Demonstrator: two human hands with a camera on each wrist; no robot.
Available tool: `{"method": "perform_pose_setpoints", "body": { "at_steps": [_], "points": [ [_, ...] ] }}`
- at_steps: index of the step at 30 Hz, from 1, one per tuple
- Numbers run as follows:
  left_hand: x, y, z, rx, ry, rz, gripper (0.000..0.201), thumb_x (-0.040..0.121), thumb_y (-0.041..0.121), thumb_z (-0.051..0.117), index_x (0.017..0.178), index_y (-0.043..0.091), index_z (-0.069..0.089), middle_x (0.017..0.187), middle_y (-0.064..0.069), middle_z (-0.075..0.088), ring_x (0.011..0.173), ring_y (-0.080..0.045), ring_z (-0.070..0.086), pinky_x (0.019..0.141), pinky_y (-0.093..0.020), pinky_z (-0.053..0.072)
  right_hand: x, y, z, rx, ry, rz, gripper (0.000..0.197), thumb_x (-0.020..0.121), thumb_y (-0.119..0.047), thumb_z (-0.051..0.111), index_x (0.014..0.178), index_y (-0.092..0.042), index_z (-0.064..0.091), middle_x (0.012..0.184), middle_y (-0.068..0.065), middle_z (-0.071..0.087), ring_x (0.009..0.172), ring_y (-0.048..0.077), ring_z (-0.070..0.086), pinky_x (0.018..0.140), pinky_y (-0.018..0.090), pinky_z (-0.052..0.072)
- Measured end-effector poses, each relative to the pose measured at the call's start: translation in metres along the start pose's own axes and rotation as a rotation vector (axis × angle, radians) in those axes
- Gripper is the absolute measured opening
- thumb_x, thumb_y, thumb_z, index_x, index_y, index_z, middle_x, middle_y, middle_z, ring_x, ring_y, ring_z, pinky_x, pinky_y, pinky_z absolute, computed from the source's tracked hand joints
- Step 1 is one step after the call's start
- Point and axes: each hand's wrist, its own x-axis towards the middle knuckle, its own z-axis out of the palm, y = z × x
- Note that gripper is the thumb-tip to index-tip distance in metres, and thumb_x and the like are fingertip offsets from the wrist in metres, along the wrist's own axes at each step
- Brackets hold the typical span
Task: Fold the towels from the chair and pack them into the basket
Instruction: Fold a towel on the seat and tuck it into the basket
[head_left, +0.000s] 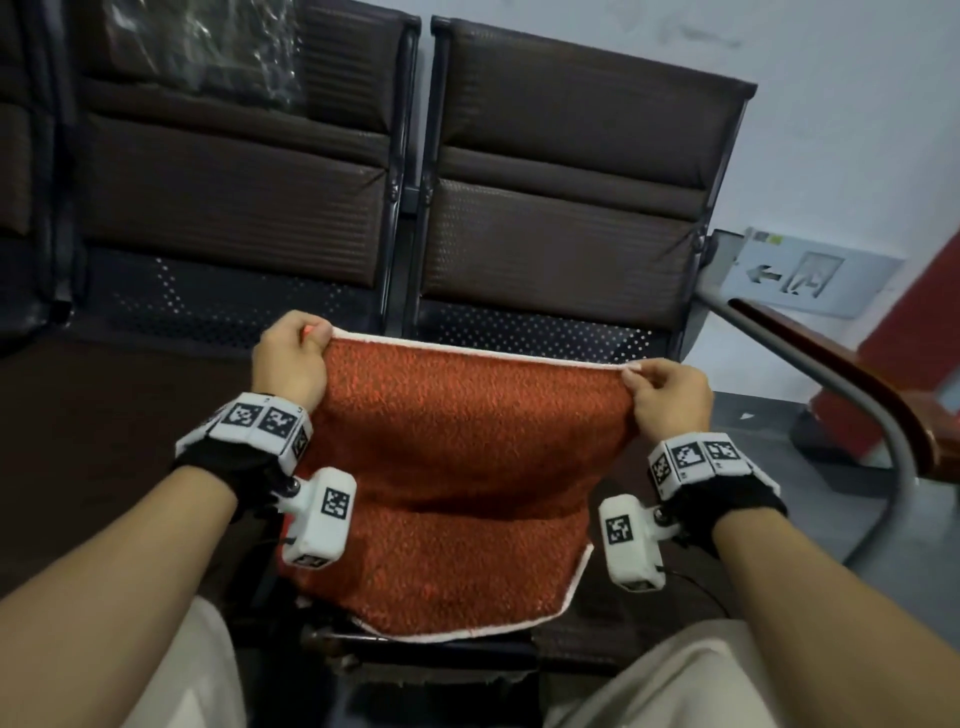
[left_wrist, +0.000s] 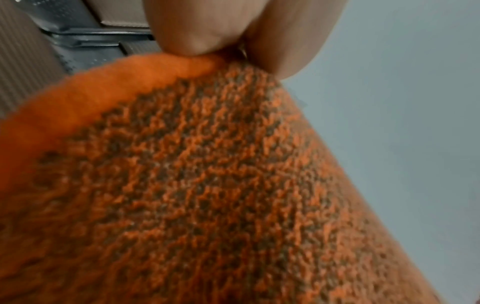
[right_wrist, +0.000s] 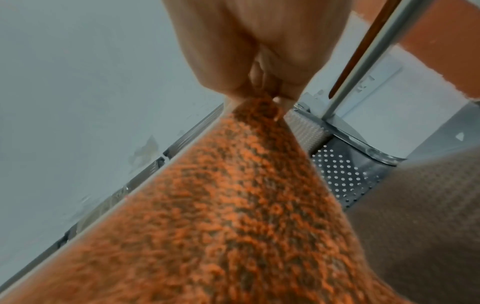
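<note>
clearly the towel (head_left: 457, 467) is soft, light terry, sagging from its top hem over the person's lap before the chair (head_left: 561, 218). left hand (head_left: 291, 358) and right hand (head_left: 670, 397) each pinch a top corner, fingers clamped on the hem; corners look like the best hold. no basket shows.

Left hand's fingertips (left_wrist: 197, 35) pinch the orange towel's (left_wrist: 207, 185) top edge.
</note>
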Motion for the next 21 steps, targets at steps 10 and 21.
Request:
{"method": "perform_pose_setpoints", "body": {
  "at_steps": [10,21],
  "points": [
    [-0.016,0.011,-0.021,-0.035,0.026,-0.013,0.019,0.096,0.017,0.049,0.098,0.006,0.063,0.102,-0.015,0.065,0.101,-0.030,0.057,0.085,-0.032,0.039,-0.012,-0.008,-0.002,0.154,-0.135,-0.019,0.011,0.092,-0.009,0.058,0.098,-0.003,0.065,0.095,0.013,0.066,0.088,0.020,0.059,0.086,0.031,0.048],
    [-0.022,0.008,-0.043,-0.098,0.054,0.077,0.012,0.093,0.017,0.054,0.091,0.012,0.065,0.090,0.002,0.062,0.088,-0.012,0.055,0.077,-0.021,0.036,-0.018,0.000,-0.006,0.234,-0.149,0.055,0.009,0.077,-0.010,0.075,0.080,-0.018,0.073,0.079,0.007,0.070,0.081,0.020,0.064,0.090,0.042,0.052]
  ]
}}
